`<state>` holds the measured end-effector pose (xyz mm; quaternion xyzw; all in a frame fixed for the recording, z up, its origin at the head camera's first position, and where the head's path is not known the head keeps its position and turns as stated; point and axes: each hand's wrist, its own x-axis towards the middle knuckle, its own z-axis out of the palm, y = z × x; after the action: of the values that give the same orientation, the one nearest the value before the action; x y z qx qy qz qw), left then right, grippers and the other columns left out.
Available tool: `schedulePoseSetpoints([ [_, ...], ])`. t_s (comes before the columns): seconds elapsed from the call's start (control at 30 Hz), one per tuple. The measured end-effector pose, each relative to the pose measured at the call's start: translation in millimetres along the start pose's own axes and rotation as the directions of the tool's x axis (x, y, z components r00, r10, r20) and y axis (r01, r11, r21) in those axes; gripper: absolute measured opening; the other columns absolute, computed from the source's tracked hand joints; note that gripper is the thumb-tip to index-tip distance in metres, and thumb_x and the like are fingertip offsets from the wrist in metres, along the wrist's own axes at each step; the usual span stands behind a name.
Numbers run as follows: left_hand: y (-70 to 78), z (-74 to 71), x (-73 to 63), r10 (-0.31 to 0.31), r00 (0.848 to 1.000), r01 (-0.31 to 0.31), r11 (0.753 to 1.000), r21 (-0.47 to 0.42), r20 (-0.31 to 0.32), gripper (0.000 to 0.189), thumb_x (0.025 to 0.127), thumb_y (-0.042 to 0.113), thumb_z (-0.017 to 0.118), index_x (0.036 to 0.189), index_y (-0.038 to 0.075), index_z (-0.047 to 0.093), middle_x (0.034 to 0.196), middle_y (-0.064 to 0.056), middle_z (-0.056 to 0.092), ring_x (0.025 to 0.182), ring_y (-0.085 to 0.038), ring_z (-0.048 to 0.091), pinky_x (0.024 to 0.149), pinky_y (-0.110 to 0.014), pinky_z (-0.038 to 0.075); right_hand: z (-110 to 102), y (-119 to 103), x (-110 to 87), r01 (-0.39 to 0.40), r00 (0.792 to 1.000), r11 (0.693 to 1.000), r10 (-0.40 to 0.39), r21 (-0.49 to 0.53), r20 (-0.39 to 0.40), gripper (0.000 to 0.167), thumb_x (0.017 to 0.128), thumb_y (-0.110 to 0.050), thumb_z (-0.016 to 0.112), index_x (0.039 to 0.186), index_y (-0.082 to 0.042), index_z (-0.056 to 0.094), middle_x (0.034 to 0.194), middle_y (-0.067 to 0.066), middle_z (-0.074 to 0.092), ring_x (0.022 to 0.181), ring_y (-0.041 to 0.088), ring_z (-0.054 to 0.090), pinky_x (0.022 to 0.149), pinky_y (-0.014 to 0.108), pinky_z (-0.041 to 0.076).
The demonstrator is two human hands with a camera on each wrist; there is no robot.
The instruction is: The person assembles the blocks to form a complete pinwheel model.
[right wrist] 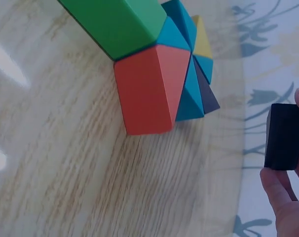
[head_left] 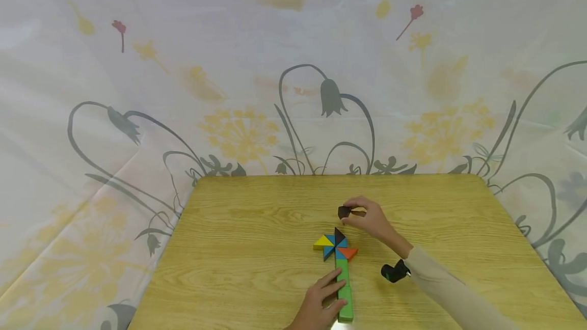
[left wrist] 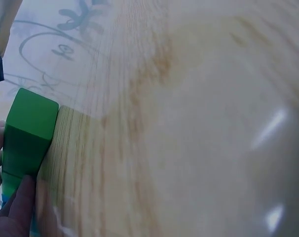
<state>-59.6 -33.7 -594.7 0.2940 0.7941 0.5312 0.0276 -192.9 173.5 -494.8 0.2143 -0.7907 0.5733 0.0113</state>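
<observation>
Green blocks lie end to end in a column on the table, topped by a pinwheel of triangular blocks: blue, yellow, black and red. My left hand rests on the green blocks from the left, fairly straight fingers on top and one digit against the side. My right hand is raised beyond the pinwheel. Between its thumb and fingers it pinches another black block, held apart from the others.
The wood-grain table ends at a far edge, behind which hangs a pale sheet printed with flowers. A black wrist camera juts from the right sleeve, over the table right of the pinwheel.
</observation>
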Motion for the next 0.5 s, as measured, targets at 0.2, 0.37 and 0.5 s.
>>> schedulePoseSetpoints([
  [0.2, 0.9, -0.1, 0.6, -0.016, 1.000, 0.016, 1.000, 0.018, 0.005, 0.041, 0.095, 0.028, 0.057, 0.130, 0.006, 0.057, 0.144, -0.008, 0.043, 0.128, -0.027, 0.043, 0.098, -0.033, 0.045, 5, -2, -5.7, 0.048, 0.999, 0.999, -0.048, -0.007, 0.017, 0.035, 0.079, 0.003, 0.073, 0.111, 0.011, 0.062, 0.111, 0.029, 0.056, 0.099, 0.048, 0.054, 0.085, 0.057, 0.047],
  [0.37, 2.2, -0.2, 0.9, -0.052, 0.999, 0.052, 0.999, 0.016, 0.014, 0.043, 0.095, 0.032, 0.057, 0.131, 0.008, 0.057, 0.145, -0.005, 0.042, 0.129, -0.027, 0.042, 0.099, -0.035, 0.043, 10, 12, -9.6, 0.075, 0.997, 0.997, -0.076, 0.005, 0.017, 0.036, 0.079, 0.002, 0.074, 0.111, 0.011, 0.062, 0.112, 0.025, 0.057, 0.100, 0.043, 0.056, 0.085, 0.058, 0.046],
  [0.5, 3.4, -0.4, 1.2, -0.060, 0.998, 0.060, 0.998, 0.013, 0.012, 0.044, 0.095, 0.034, 0.056, 0.131, 0.009, 0.058, 0.144, -0.004, 0.043, 0.129, -0.027, 0.042, 0.100, -0.037, 0.043, 11, 22, -12.3, 0.074, 0.997, 0.997, -0.075, 0.023, 0.023, 0.037, 0.079, -0.004, 0.076, 0.112, 0.006, 0.063, 0.114, 0.021, 0.058, 0.102, 0.036, 0.057, 0.086, 0.053, 0.048],
])
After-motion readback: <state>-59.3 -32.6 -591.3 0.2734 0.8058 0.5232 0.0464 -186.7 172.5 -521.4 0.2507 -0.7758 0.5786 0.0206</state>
